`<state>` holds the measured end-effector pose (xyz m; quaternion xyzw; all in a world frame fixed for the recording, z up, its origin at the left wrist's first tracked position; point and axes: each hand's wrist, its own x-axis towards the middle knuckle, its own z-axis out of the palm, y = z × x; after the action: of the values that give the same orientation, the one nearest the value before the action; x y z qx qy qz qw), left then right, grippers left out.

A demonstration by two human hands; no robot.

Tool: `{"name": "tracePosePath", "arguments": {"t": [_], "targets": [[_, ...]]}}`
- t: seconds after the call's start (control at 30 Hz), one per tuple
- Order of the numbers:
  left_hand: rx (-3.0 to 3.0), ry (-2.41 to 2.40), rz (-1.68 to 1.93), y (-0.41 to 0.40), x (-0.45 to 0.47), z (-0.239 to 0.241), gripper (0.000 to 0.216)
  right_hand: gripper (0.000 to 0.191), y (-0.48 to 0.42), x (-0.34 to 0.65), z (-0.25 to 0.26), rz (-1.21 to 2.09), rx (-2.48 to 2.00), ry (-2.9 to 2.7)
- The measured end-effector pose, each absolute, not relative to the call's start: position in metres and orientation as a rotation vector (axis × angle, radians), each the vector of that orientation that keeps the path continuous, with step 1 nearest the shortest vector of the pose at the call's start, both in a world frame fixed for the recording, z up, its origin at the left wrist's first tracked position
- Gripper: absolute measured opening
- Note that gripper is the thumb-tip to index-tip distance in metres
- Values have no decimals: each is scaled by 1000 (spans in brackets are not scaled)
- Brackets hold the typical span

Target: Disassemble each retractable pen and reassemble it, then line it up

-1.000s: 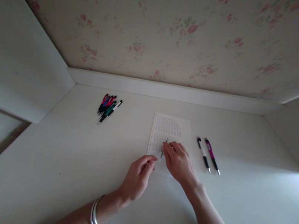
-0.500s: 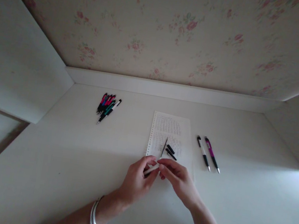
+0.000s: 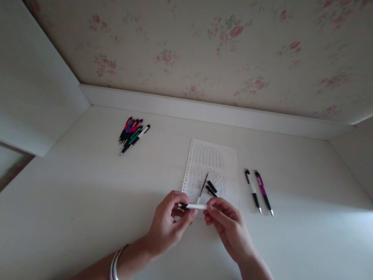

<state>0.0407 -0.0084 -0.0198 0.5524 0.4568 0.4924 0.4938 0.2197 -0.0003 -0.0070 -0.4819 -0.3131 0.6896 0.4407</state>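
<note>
A white pen barrel point(image 3: 195, 206) with a black end lies level between my two hands, just above the white desk. My left hand point(image 3: 169, 224) pinches its black left end with curled fingers. My right hand point(image 3: 228, 226) pinches the right end. Just beyond the hands, on a written sheet of paper point(image 3: 211, 167), lie a thin dark refill point(image 3: 203, 185) and two small black pen parts point(image 3: 212, 188).
Two whole pens, a black-and-white pen point(image 3: 253, 191) and a magenta pen point(image 3: 264, 193), lie right of the sheet. A bunch of several coloured pens point(image 3: 132, 134) lies at the back left. Desk walls rise on the left, back and right.
My right hand left the refill and black parts on the sheet and drew back to the left hand. Both hands now hold the white barrel, turned level.
</note>
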Motion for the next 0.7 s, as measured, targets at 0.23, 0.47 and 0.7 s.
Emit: {"name": "tracePosePath", "arguments": {"t": [0.23, 0.47, 0.7], "targets": [[1343, 951, 1360, -14, 41, -20, 17, 22, -2, 223, -10, 1851, -1124, -727], [1405, 979, 1391, -14, 38, -22, 12, 23, -1, 227, -16, 1776, -1153, -731], [1643, 1232, 1289, 6, 27, -23, 10, 34, 9, 243, -24, 1166, -1467, -971]]}}
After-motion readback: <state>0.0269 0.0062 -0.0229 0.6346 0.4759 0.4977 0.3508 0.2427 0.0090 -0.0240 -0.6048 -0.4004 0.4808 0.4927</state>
